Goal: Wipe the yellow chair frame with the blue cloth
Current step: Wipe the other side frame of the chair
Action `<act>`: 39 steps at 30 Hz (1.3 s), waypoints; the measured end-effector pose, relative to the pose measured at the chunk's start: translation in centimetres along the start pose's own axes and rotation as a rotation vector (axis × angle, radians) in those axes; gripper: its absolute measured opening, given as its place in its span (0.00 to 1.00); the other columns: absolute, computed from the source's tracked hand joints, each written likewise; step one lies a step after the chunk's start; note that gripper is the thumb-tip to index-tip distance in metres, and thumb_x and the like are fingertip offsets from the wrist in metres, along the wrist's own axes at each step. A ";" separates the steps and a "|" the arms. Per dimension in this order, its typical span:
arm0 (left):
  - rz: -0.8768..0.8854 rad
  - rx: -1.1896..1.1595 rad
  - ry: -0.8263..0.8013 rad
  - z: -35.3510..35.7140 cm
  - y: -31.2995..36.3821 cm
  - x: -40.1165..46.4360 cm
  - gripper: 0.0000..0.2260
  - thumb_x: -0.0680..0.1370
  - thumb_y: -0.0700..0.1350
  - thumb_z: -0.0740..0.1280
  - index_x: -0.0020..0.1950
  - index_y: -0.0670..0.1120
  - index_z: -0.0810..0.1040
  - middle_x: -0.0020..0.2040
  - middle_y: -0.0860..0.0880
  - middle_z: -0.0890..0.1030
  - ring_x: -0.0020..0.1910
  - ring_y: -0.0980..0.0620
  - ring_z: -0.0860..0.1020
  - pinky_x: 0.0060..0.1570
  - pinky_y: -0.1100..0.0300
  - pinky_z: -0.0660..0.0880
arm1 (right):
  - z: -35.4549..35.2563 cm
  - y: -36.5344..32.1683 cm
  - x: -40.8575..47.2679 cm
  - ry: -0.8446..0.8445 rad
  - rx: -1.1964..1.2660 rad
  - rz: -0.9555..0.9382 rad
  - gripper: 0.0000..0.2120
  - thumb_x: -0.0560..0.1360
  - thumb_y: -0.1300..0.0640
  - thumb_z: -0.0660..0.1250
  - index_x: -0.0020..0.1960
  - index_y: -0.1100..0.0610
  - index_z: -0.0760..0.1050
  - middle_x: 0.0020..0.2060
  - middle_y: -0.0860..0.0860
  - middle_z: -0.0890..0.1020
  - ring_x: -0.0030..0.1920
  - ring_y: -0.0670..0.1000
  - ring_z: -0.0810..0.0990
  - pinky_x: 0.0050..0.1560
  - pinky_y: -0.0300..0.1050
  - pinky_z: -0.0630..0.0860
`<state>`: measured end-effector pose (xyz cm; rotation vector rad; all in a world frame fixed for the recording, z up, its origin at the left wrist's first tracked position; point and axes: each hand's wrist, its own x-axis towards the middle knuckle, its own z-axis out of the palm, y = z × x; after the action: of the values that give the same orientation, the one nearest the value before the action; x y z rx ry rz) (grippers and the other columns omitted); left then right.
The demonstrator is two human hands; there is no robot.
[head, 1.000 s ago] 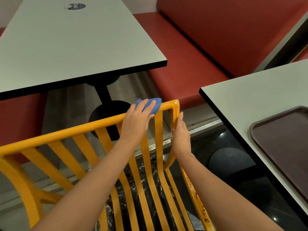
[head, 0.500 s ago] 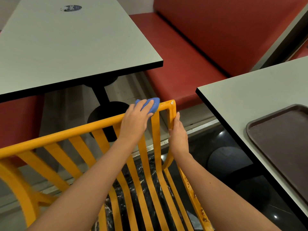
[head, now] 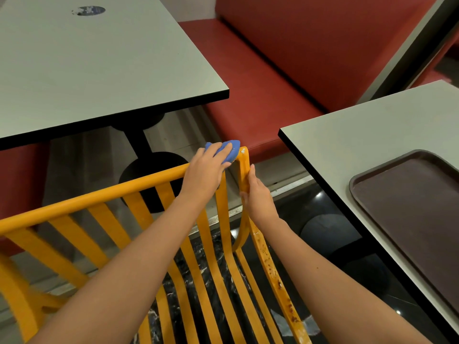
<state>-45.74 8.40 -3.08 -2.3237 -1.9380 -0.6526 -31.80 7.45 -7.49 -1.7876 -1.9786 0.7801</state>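
Observation:
The yellow chair frame (head: pixel 104 194) fills the lower half of the head view, its slatted back turned toward me. A bunched blue cloth (head: pixel 231 150) sits on the top rail close to the right corner. My left hand (head: pixel 205 175) lies over the cloth with fingers curved round it, pressing it onto the rail. My right hand (head: pixel 257 194) grips the right upright of the frame just below the corner. The right side rail lower down carries brown stains.
A grey table (head: pixel 99 70) stands ahead on the left on a black pedestal. A second grey table (head: pixel 360 135) on the right bears a dark brown tray (head: pixel 357 180). A red bench (head: pixel 260 83) runs behind both. Dark marbled floor shows under the chair.
My left hand has slid the blue cloth slightly rightward along the top rail toward the corner. My right hand keeps its hold on the upright.

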 end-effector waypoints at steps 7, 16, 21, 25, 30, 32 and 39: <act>-0.071 -0.075 0.042 -0.8 -1.1 -1.2 0.17 0.78 0.42 0.63 0.67 0.41 0.72 0.61 0.40 0.76 0.53 0.39 0.74 0.54 0.47 0.72 | 0.6 1.6 -2.8 -0.019 -0.017 -0.041 0.34 0.78 0.61 0.61 0.76 0.53 0.43 0.74 0.53 0.60 0.69 0.54 0.67 0.67 0.49 0.69; -0.068 -0.087 0.069 -0.2 -1.0 -1.2 0.17 0.78 0.43 0.62 0.67 0.41 0.71 0.61 0.41 0.76 0.53 0.39 0.73 0.56 0.47 0.72 | 5.1 7.1 -10.0 -0.117 -0.261 0.153 0.39 0.77 0.66 0.62 0.75 0.55 0.38 0.76 0.53 0.41 0.76 0.56 0.45 0.74 0.50 0.57; -0.075 -0.084 0.055 0.0 -0.4 -0.6 0.18 0.79 0.44 0.61 0.69 0.43 0.69 0.62 0.42 0.75 0.55 0.41 0.72 0.57 0.49 0.69 | 6.2 7.3 -11.2 -0.135 -0.250 0.148 0.44 0.74 0.70 0.63 0.75 0.55 0.35 0.76 0.52 0.39 0.70 0.54 0.65 0.63 0.49 0.73; -0.084 -0.097 0.015 0.0 0.5 0.1 0.18 0.80 0.44 0.59 0.70 0.45 0.67 0.64 0.43 0.73 0.57 0.42 0.71 0.58 0.51 0.68 | 6.2 7.6 -11.2 -0.122 -0.146 0.133 0.37 0.76 0.69 0.59 0.76 0.54 0.40 0.76 0.52 0.46 0.70 0.55 0.64 0.64 0.52 0.71; -0.050 -0.074 0.042 -0.5 -0.9 -1.2 0.18 0.79 0.43 0.61 0.69 0.44 0.69 0.64 0.42 0.74 0.56 0.40 0.72 0.56 0.49 0.70 | 5.6 7.4 -11.5 -0.114 -0.284 0.123 0.43 0.73 0.71 0.62 0.76 0.54 0.37 0.76 0.52 0.44 0.63 0.52 0.71 0.60 0.46 0.75; -0.077 -0.089 0.068 -0.4 -0.5 -0.9 0.17 0.79 0.43 0.61 0.68 0.42 0.70 0.63 0.41 0.74 0.56 0.40 0.72 0.57 0.49 0.69 | 5.4 7.4 -11.4 -0.115 -0.286 0.126 0.43 0.73 0.72 0.62 0.76 0.55 0.38 0.76 0.52 0.45 0.61 0.52 0.72 0.59 0.45 0.75; -0.044 -0.108 0.003 0.8 1.2 0.9 0.18 0.80 0.43 0.60 0.69 0.43 0.68 0.64 0.43 0.73 0.56 0.41 0.72 0.57 0.49 0.69 | 5.1 7.5 -11.2 -0.115 -0.259 0.124 0.40 0.73 0.72 0.61 0.76 0.54 0.42 0.76 0.51 0.48 0.58 0.51 0.75 0.58 0.44 0.76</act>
<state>-44.25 9.18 -3.24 -2.3447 -2.0064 -0.7823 -27.42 -4.08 -15.02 -2.0721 -2.1414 0.7042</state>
